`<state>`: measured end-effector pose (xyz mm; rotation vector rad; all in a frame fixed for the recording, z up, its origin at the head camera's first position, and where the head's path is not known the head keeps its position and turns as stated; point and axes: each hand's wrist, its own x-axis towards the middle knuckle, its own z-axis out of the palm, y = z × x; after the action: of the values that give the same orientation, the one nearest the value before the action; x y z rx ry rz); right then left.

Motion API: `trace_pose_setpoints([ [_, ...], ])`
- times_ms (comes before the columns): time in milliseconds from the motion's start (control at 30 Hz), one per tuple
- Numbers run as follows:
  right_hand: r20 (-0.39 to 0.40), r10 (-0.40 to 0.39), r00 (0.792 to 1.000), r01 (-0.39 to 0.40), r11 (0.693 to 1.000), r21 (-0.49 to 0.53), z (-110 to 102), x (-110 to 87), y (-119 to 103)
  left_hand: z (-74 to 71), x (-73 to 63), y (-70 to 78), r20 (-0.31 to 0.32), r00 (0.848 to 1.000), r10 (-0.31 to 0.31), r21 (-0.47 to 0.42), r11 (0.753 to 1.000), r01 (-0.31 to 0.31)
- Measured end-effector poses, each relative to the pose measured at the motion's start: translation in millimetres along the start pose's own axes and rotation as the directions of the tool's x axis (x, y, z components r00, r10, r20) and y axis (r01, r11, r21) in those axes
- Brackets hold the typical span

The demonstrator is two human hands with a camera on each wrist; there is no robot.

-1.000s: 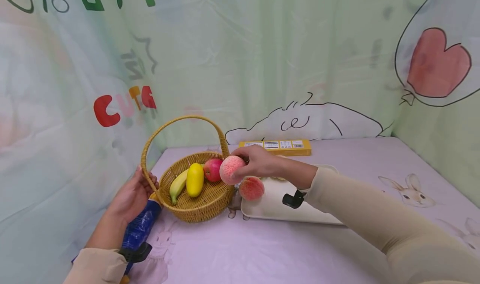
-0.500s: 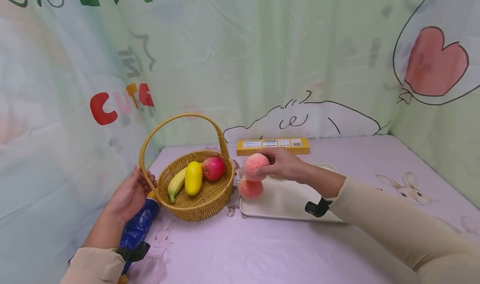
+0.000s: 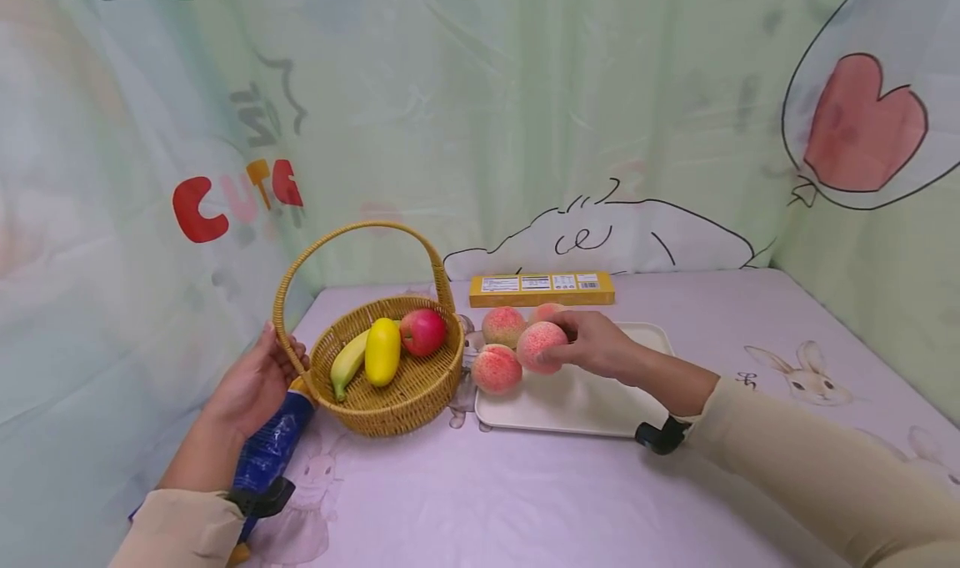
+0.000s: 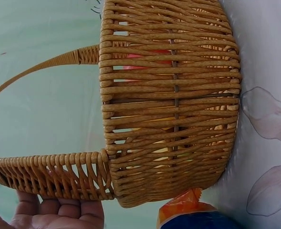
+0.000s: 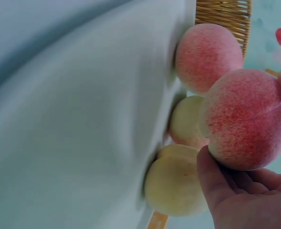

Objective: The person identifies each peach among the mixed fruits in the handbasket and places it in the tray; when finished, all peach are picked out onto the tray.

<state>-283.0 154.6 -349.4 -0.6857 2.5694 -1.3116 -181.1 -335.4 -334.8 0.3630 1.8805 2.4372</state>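
Note:
A peach (image 3: 542,348) is held between the thumb and fingers of my right hand (image 3: 600,347), above the left part of a cream tray (image 3: 592,409). Three more peaches lie around it: a front one (image 3: 497,369), one behind (image 3: 504,326), and a far one (image 3: 550,310) partly covered by the hand. My left hand (image 3: 251,384) grips the handle of the wicker basket (image 3: 397,422) near its base; in the left wrist view the fingers (image 4: 59,210) show behind the handle. Inside the basket are a banana (image 3: 347,366), a smooth yellow oblong fruit (image 3: 383,353) and a red apple (image 3: 423,332).
Behind the tray lies a long yellow box (image 3: 542,289). A blue packet (image 3: 272,443) with orange ends lies under my left forearm, beside the basket. Printed curtains (image 3: 525,134) stand at the back and sides of the cloth-covered table (image 3: 450,501).
My right hand has carried the peach rightward from the basket's rim to over the tray, bringing the peaches behind into sight. The left hand stays at the basket handle.

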Motion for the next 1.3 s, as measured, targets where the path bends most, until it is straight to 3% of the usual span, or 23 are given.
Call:
trace_pose_setpoints([
  [333, 0.002, 0.006, 1.0, -0.006, 0.993, -0.114, 11.7, -2.0, 17.3, -3.2, -5.4, 0.0, -0.009, 1.0, -0.013, 0.001, 1.0, 0.013],
  [500, 0.001, 0.019, 1.0, -0.019, 0.99, -0.137, 13.9, -1.0, 17.7, -4.6, -5.4, -0.7, -0.017, 1.0, -0.007, 0.002, 1.0, 0.007],
  [800, -0.013, -0.029, 0.999, 0.026, 0.975, -0.219, 13.2, -4.2, 14.9, -4.5, -4.6, -3.0, -0.008, 1.0, 0.01, 0.011, 1.0, -0.01],
  [1067, -0.04, -0.023, 0.999, 0.014, 0.975, -0.221, 10.0, -9.0, 16.2, -6.3, -4.8, -3.2, -0.001, 1.0, 0.014, 0.001, 1.0, -0.014],
  [1200, -0.045, -0.038, 0.998, 0.028, 0.979, -0.201, 7.2, -13.7, 15.6, -1.9, -3.9, -4.8, -0.052, 0.997, 0.052, -0.01, 0.999, -0.052],
  [1300, -0.048, -0.037, 0.998, 0.027, 0.982, -0.189, 5.5, -18.8, 14.5, 3.7, -2.7, -5.3, -0.144, 0.985, 0.091, -0.009, 0.996, -0.093],
])
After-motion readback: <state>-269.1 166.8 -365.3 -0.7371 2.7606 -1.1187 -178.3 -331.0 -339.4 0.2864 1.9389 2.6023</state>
